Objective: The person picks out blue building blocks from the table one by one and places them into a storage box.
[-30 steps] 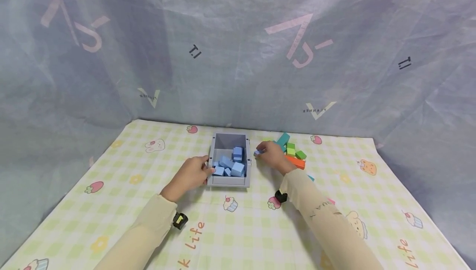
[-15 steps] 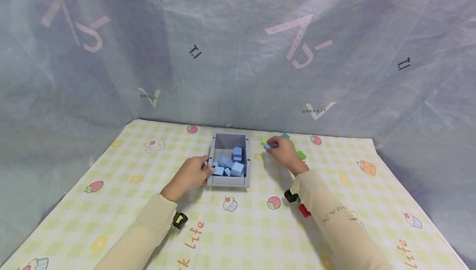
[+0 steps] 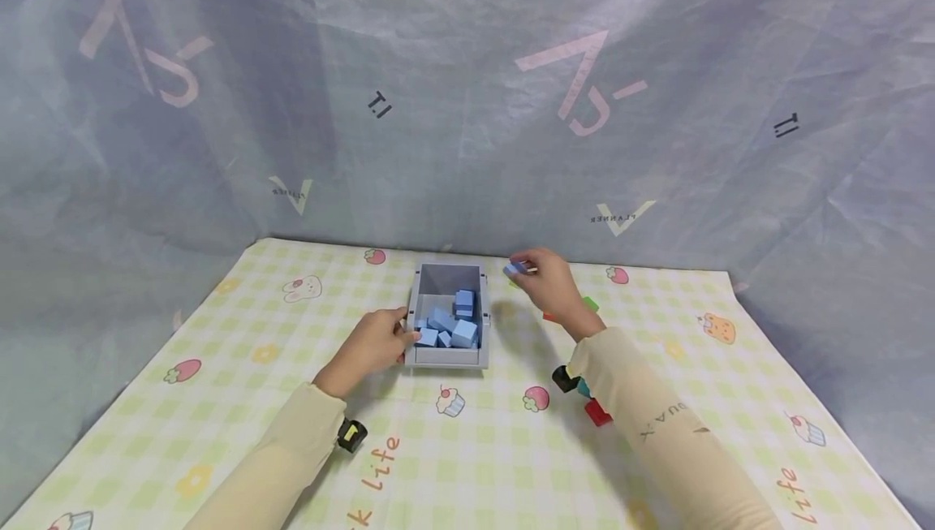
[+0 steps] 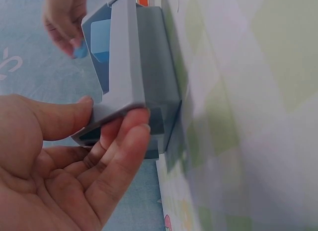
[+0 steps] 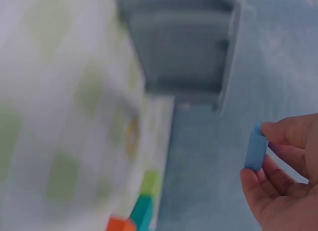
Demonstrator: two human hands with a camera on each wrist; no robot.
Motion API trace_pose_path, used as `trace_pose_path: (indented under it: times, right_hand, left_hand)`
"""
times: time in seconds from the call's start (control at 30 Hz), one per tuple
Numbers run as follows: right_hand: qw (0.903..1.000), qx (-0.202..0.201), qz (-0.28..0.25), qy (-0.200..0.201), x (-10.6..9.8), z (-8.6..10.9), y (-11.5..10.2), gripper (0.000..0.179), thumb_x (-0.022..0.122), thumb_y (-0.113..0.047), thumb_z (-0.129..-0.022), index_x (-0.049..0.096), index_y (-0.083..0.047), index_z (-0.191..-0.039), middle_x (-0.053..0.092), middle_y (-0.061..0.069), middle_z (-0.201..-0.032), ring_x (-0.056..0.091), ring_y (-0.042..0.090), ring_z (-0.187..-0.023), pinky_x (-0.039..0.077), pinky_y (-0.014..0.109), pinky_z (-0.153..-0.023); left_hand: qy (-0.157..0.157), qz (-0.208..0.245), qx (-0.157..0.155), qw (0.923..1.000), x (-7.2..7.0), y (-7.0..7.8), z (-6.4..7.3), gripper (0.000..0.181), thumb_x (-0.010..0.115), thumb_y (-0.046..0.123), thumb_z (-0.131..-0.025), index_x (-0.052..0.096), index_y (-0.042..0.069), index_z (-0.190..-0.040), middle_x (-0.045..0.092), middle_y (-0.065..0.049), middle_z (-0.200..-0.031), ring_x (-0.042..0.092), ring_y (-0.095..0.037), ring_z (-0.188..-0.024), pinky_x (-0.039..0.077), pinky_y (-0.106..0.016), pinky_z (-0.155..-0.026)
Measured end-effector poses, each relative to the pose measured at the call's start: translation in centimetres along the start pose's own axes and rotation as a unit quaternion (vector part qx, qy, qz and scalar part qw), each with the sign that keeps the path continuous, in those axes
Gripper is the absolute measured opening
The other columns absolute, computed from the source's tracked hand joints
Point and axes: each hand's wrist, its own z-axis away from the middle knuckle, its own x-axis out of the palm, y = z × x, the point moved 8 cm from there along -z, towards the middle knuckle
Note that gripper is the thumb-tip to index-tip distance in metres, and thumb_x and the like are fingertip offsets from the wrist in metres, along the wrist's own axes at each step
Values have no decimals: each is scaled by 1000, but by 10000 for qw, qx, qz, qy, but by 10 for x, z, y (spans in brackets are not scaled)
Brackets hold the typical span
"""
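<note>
A grey plastic box (image 3: 448, 357) stands on the patterned tablecloth, with several blue blocks (image 3: 463, 333) inside it. My left hand (image 3: 372, 347) grips its left rim; in the left wrist view the thumb lies on top and the fingers tuck beneath the edge. Beyond the box's right side, my right hand (image 3: 549, 282) is raised, pinching a small blue block (image 5: 256, 150) between thumb and fingertips. In the head view that block (image 3: 514, 268) appears up and to the right of the box's opening.
Green (image 5: 151, 182), teal (image 5: 142, 212) and orange (image 5: 120, 224) blocks lie to the right of the box, mostly hidden by the right hand. A red block (image 3: 597, 412) sits beside the right forearm. A grey-blue curtain (image 3: 467, 148) hangs behind the table.
My right hand, with the blue block, first shifted right and away from the box, then rose and came slightly back left. The left hand keeps its grip on the box.
</note>
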Motion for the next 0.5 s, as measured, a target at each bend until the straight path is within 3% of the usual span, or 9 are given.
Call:
trace_pose_path:
  times: [0.27, 0.5]
  right_hand:
    - [9967, -754, -42, -287, 26, 11, -58, 24, 71, -9, -92, 71, -3, -115, 64, 11, -117, 65, 25, -105, 54, 38, -92]
    - [9921, -1128, 95, -547, 49, 19, -84, 22, 70, -10, -92, 72, -7, -114, 63, 6, -119, 65, 21, -98, 55, 37, -87]
  left_hand:
    - [63, -91, 59, 9999, 0, 0, 0, 63, 66, 21, -98, 40, -8, -147, 58, -2, -63, 56, -15, -52, 43, -30, -53]
    - [113, -202, 207, 9995, -1, 3, -1, 60, 67, 18, -97, 44, -10, -144, 58, -1, -61, 56, -14, -51, 43, -30, -54]
